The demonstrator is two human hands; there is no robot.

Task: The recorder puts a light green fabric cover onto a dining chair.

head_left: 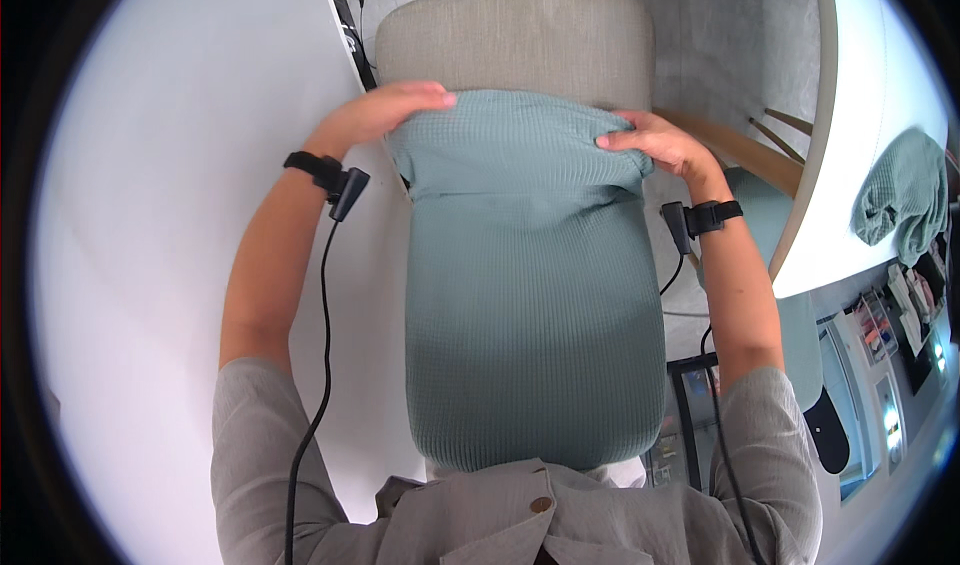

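Note:
A green ribbed stretch chair cover (535, 315) is drawn over the chair part nearest my body, smooth below and bunched in folds along its far edge. Beyond that edge, the beige woven upholstery (515, 40) of the chair shows bare. My left hand (385, 110) grips the far left corner of the cover, slightly blurred, with most fingers hidden. At the far right corner, my right hand (665, 145) holds the cover's gathered edge, thumb on top and fingers tucked behind it.
A white surface (150, 265) runs along the left. On the right stands a white table (860, 95) carrying another crumpled green cover (905, 190). Wooden legs (740, 150) show beneath it. Black cables (323, 365) trail from bands on both my wrists.

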